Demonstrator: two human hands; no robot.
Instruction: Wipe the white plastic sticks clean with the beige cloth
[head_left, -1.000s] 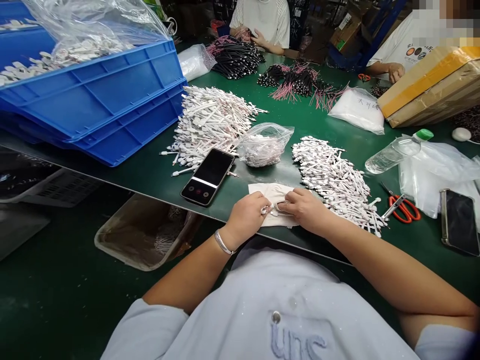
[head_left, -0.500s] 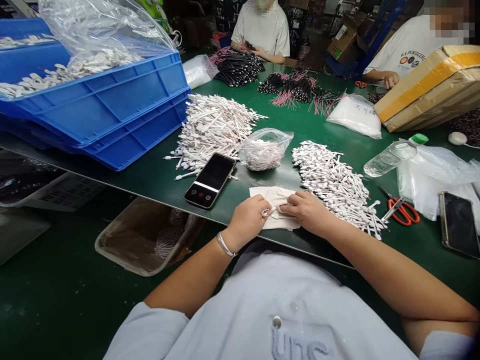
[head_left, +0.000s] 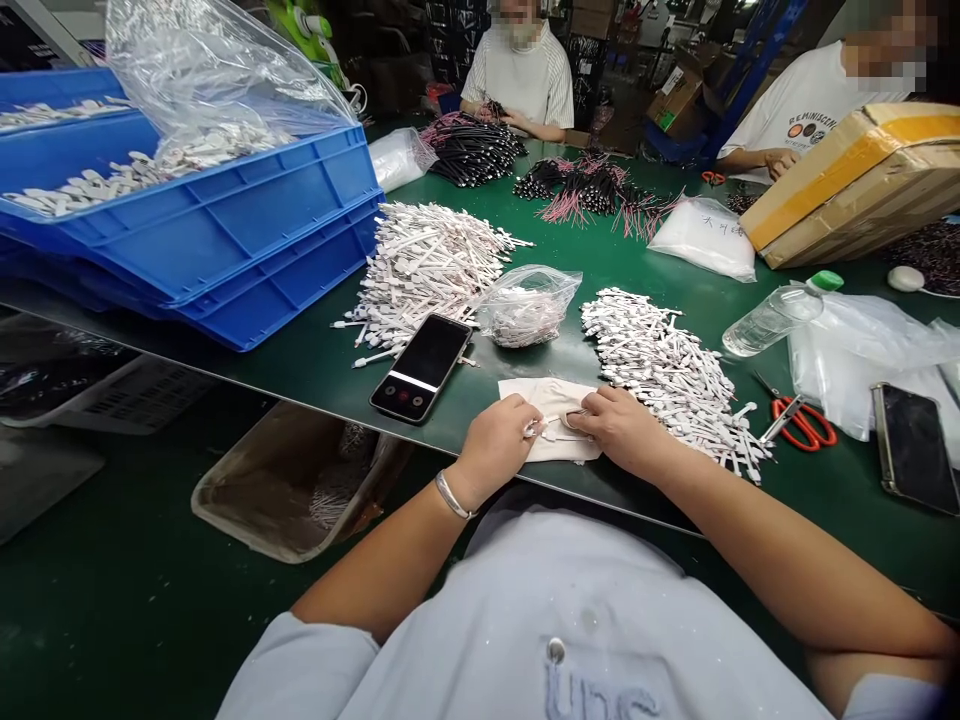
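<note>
My left hand (head_left: 501,436) is closed on a short white cable (head_left: 546,424), its fingertips pinched around one end. A pale cloth (head_left: 551,392) lies flat under both hands near the table's front edge. Opposite, my right hand (head_left: 616,424) has its fingers closed on a fold of that cloth; whether the cable's other end is inside the fold cannot be made out. Just beyond the right hand spreads a pile of short white cables (head_left: 660,365). Behind the cloth stands a clear bag of similar pieces (head_left: 525,318).
A phone (head_left: 422,368) and a larger white cable heap (head_left: 431,260) lie left, beside stacked blue crates (head_left: 262,215). To the right are red-handled scissors (head_left: 806,425), a bottle (head_left: 776,318), plastic bags (head_left: 862,350) and another phone (head_left: 916,445). Two people sit across the table.
The whole view has shifted slightly downward in the frame. Both hands stay over the cloth, with only slight finger movement.
</note>
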